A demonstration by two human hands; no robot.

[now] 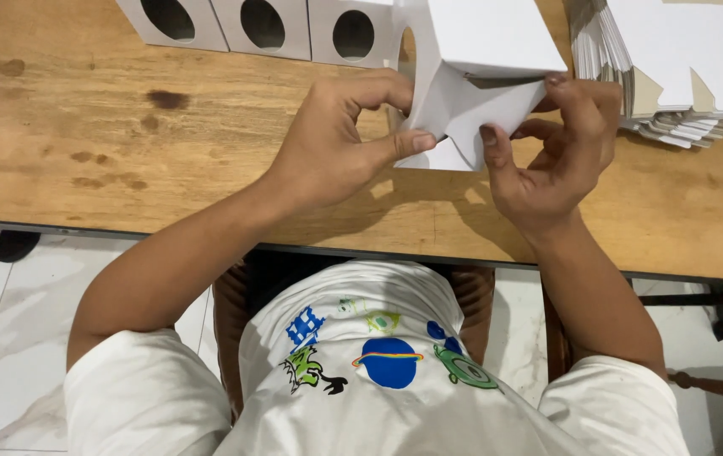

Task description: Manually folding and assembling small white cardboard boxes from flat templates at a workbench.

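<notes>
A white cardboard box (pixel 480 59) is held just above the wooden table (pixel 125 127), its bottom flaps turned toward me. My left hand (pixel 336 139) grips its left side, the thumb pressing on a lower flap. On the box's right side my right hand (pixel 556 148) pinches it, fingertips on the folded flap edge and thumb underneath. Both hands are closed on the same box.
Three finished white boxes (pixel 260 25) with oval cut-out windows stand in a row at the table's far edge. A stack of flat, unfolded white box blanks (pixel 674 67) lies at the far right. The table's near edge runs just above my lap; white tiled floor lies below.
</notes>
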